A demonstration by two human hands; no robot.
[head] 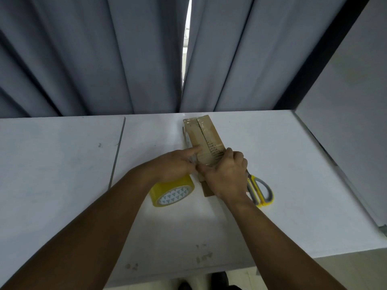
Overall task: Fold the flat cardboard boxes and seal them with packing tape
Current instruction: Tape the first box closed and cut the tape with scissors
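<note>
A narrow brown cardboard box [202, 137] lies on the white table [272, 164], its top seam covered with clear shiny tape. My left hand [178, 164] rests at the box's near left edge, its forefinger stretched out and pressing on the taped top. My right hand [227, 174] grips the near end of the box, thumb on the top face and fingers curled round the right side. A roll of yellow packing tape [174, 194] lies just under my left wrist. The near end of the box is hidden by my hands.
Scissors with yellow and grey handles [259, 191] lie right of my right hand, partly under it. Grey curtains [94, 59] hang behind the table's far edge. A grey partition wall [351, 101] closes the right side. A seam [118, 149] runs across the tabletop at left.
</note>
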